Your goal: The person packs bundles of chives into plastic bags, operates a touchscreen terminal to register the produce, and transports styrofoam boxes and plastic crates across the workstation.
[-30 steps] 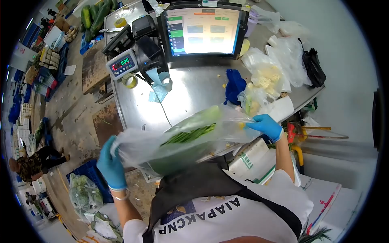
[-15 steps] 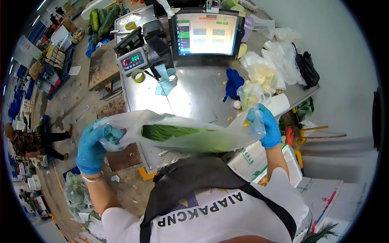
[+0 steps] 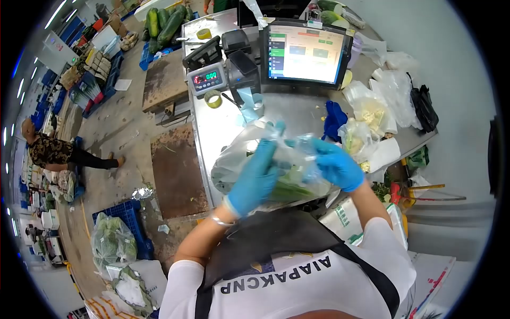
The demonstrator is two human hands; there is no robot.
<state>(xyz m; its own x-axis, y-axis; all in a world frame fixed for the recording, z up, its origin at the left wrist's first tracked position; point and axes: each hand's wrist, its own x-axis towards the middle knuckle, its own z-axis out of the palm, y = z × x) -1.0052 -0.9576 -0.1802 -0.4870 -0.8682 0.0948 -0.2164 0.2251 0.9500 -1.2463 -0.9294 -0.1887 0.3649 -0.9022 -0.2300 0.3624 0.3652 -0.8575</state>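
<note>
Gripping: left hand [image 3: 254, 181] and right hand [image 3: 340, 166], closed on 1 clear bag [image 3: 232, 165] of greens [image 3: 295, 179]
Tape rolls [image 3: 213, 99]: 2, on worktop [image 3: 204, 141]

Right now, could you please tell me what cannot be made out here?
All in the head view:
Grip of the left hand and right hand on the clear bag: motion blur.
Exact greens inside: cloudy plastic, blur.
Monitor text: too small.
Rear screen: cut off by the top edge, partly hidden by the monitor.
</note>
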